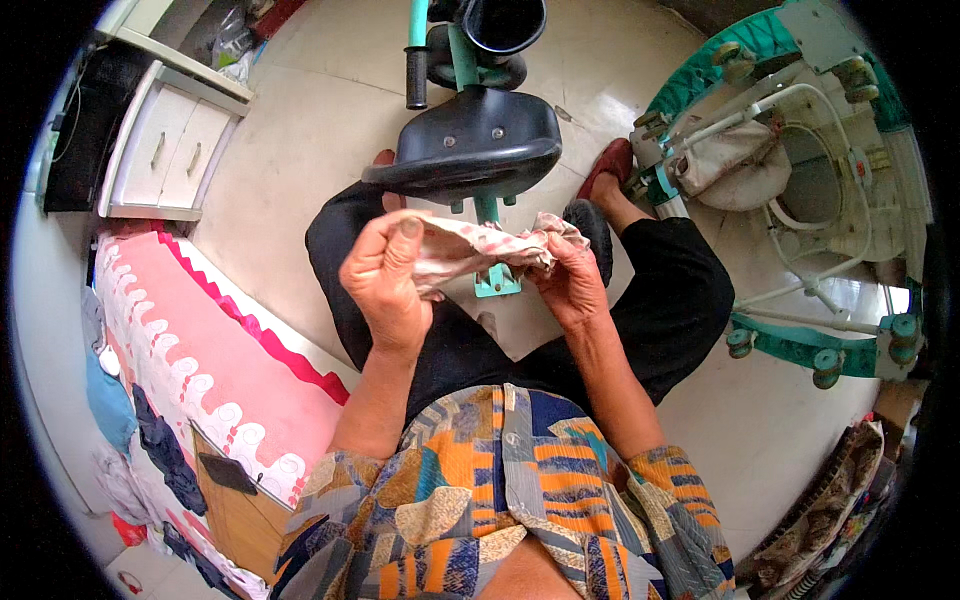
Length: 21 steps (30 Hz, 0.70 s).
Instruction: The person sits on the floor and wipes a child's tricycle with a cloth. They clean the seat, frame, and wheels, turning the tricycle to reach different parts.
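Note:
Between my two hands stretches a pale cloth [465, 245] with pinkish spots, bunched and twisted toward its right end. My left hand [388, 270] pinches its left edge, thumb on top. At the gathered right end, the fingers of my right hand [572, 278] are closed on the fabric. Just beyond the cloth stands a small child's tricycle with a black seat [480, 140] and a green frame [487, 210]. The cloth hangs in front of the lower frame and hides part of it.
A folded baby walker [800, 180] with green trim and small wheels lies at the right. To the left are a bed with a pink cover [220, 350] and a white cabinet [165, 145]. A dark phone-like object [228, 473] rests on a wooden board [250, 515].

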Motion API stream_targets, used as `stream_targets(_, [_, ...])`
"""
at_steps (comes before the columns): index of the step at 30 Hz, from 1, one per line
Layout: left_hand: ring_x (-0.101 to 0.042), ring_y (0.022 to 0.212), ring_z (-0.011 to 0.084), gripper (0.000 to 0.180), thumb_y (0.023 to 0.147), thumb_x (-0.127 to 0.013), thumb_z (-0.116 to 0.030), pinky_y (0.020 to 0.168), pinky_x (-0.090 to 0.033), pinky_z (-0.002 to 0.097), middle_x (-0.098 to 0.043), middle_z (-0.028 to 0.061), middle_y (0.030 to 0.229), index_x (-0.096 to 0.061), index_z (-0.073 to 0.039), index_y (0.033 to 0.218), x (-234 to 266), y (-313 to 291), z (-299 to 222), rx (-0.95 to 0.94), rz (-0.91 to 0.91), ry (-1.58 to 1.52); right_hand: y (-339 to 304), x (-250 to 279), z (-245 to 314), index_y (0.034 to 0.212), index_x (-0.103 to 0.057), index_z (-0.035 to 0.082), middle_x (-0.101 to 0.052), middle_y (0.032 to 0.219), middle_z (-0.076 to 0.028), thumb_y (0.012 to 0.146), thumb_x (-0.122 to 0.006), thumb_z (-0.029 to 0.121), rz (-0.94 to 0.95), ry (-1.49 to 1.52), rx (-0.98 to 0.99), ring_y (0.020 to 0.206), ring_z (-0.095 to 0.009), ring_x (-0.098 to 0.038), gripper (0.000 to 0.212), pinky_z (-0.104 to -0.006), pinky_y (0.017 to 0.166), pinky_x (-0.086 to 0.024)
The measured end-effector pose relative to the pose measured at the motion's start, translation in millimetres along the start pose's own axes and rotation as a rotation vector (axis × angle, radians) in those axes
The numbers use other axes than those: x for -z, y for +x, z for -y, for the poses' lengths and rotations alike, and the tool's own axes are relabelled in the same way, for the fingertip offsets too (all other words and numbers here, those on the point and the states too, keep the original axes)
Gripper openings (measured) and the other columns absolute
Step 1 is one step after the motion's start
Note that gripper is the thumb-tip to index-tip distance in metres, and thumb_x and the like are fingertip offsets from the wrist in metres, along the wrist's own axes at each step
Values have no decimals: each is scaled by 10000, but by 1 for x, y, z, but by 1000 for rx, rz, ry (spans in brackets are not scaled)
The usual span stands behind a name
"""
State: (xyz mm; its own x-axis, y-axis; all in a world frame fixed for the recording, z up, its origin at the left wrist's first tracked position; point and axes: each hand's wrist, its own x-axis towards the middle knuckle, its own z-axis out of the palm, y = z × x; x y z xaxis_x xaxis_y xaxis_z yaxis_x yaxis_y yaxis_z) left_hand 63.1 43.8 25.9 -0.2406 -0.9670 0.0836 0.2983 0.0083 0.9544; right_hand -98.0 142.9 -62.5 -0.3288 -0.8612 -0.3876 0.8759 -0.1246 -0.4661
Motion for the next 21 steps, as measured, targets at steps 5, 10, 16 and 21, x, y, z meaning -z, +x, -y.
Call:
stream_targets(5, [-635,734,135,168,932,-634,-135,678,-533,252,-675,84,860,-673,28,933,-11,34,-19,-126,-48,10,0,-15,13,999,-630,27,-660,812,-47,886,-684,232,-26,-172,36,572,-79,-539,241,-218,462,-405])
stream_targets(10, [-640,722,132,151,936,-626,-134,660,-545,263,-666,66,847,-673,7,957,-24,44,-43,-93,-48,-66,1,-17,22,804,-632,55,-600,654,-3,886,-658,284,-137,-360,78,493,-58,-490,245,-193,436,-343])
stream_targets(16, [-611,732,71,191,959,-591,-123,651,-517,194,-646,21,863,-668,-17,1097,-15,88,-36,-272,-89,337,13,-37,30,800,-626,59,-579,657,9,912,-647,283,-58,-270,65,480,-48,-444,251,-189,427,-321])
stream_targets(21, [-649,960,178,400,984,-564,-189,792,-548,283,-653,125,1074,-521,34,1314,-11,81,-6,-172,173,631,23,-31,21,923,-644,27,-627,744,-15,923,-643,278,-1,-158,-3,516,-70,-497,251,-214,457,-395])
